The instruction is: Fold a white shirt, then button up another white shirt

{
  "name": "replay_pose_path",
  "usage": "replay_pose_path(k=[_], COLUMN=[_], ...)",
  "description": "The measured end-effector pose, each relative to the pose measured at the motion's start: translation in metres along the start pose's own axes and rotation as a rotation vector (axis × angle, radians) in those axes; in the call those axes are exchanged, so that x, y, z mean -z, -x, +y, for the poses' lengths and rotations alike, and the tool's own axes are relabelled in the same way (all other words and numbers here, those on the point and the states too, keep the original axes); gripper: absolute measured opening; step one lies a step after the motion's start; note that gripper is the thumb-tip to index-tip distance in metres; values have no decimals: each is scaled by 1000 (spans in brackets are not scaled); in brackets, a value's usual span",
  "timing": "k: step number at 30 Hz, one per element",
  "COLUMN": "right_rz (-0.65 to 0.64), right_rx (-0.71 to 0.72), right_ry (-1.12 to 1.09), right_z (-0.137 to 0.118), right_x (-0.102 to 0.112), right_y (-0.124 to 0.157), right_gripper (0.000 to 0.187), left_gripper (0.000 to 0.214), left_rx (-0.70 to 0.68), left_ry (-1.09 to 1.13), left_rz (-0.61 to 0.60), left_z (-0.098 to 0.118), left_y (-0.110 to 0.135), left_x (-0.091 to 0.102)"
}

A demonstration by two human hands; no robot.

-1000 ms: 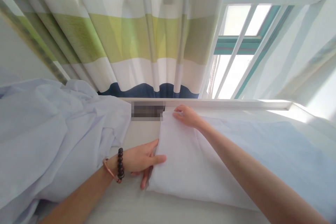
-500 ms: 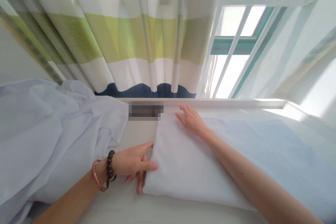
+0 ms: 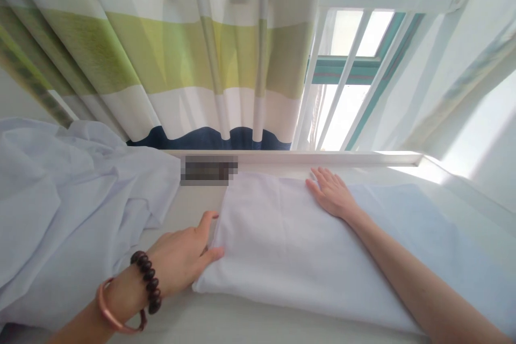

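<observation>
A folded white cloth [image 3: 282, 247] lies flat over the middle and right of a pale surface. My left hand [image 3: 181, 255], with a dark bead bracelet and a copper-coloured bangle at the wrist, is at its left edge. The thumb and one finger are spread apart there, the thumb tip touching the edge; the other fingers are hidden. Near the far edge of the folded cloth, my right hand [image 3: 330, 191] rests palm down with its fingers stretched out, holding nothing.
A crumpled white cloth [image 3: 80, 215] is heaped at the left. Behind the surface runs a low white ledge [image 3: 322, 157], with a striped curtain [image 3: 181, 54] above it. White railing bars [image 3: 342, 80] stand before a window at the right. A blurred patch [image 3: 205, 171] covers something on the surface.
My right hand has slid rightward along the folded cloth. My left hand has shifted a little left in view and its lower fingers no longer show. The whole view has turned slightly right.
</observation>
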State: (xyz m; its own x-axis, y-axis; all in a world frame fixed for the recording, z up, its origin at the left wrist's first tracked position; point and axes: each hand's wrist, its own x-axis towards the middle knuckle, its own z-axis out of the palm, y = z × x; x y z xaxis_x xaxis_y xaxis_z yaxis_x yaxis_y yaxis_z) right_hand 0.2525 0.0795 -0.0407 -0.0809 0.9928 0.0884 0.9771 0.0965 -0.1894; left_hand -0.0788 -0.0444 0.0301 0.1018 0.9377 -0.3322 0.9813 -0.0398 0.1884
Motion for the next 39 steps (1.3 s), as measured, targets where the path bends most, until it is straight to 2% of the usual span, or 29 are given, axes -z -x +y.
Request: replay_pose_path(k=[3,5,7,9,12,14,17,25,28,32,35,39], right_rz=[3,4,7,13,22,23,24,84,99,102,99,97], right_rx=[-5,-9,-15,-24,-37,-33,-33,-295,-359,-383,-370,-342], right_ry=[0,0,-1,-6,-20,-31,-37,35,55,56,47,27], right_z=[-3,-5,-5,-5,-3,1,18,113,133,131,120,101], right_x=[1,2,3,3,3,3,5,17,20,21,21,21], right_y=[0,1,1,2,2,1,0,5,7,9,14,22], right_gripper=[64,63,63,64,64,62,61,58,58,60,62,60], left_gripper=[51,36,28,30,43,49,52,58,60,60,60,62], left_rx=[-8,-140,-305,-421,-401,-368,-329,-271,-235,-273,-317,-305], left_ry=[-203,-260,-264,-190,-150,-135,-125,-121,-127,-142,-159,-184], left_rz=[214,329,346,374,421,427,415,386,395,395,415,409], left_z=[27,56,89,116,132,128,114,107,97,75,58,40], left_y=[-5,-17,-36,-60,-96,-113,-128,-138,-138,-133,-125,-107], left_x=[11,11,2,-12,-33,-39,-39,-32,-27,-24,-26,-29])
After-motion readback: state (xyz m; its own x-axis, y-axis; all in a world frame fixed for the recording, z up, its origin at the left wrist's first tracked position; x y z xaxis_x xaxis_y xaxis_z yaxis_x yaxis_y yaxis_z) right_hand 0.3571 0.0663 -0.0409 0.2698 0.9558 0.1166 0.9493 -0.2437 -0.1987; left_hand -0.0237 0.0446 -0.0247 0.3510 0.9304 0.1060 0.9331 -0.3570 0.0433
